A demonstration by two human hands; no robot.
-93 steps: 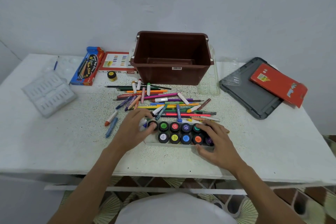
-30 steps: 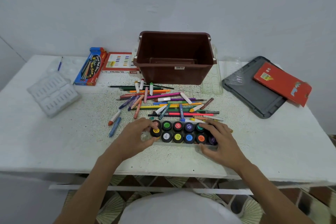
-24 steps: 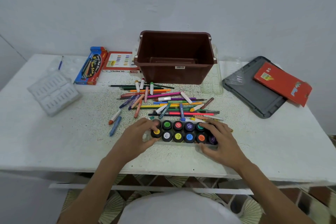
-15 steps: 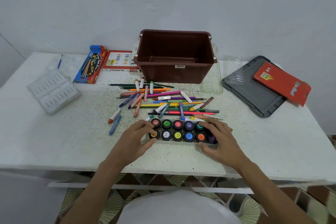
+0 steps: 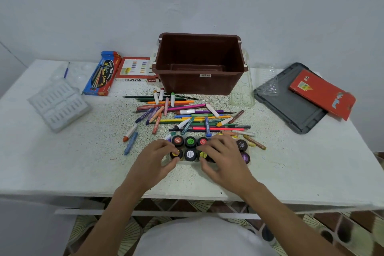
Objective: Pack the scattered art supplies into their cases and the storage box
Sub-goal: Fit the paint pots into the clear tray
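Two rows of small black paint jars (image 5: 190,141) with coloured lids stand in a clear tray near the table's front edge. My left hand (image 5: 154,159) pinches the yellow-lidded jar (image 5: 176,153) at the tray's left end between thumb and fingers. Over the middle of the rows, my right hand (image 5: 221,158) lies with fingers spread across the lids and the thumb at the tray's front side. It hides several jars. Loose pencils, markers and crayons (image 5: 187,116) lie in a heap behind the jars. Behind the heap stands the brown storage box (image 5: 199,83), open.
A grey lid (image 5: 291,106) with a red case (image 5: 322,93) on it lies at the right. Clear plastic trays (image 5: 242,93) sit beside the box. At the left are a blue pencil box (image 5: 101,75), an oil pastels box (image 5: 135,68) and a white insert tray (image 5: 58,104).
My right hand slid from the tray's right end to its middle, uncovering the two rightmost jars. My left hand set the yellow-lidded jar into the left end and stays on it.
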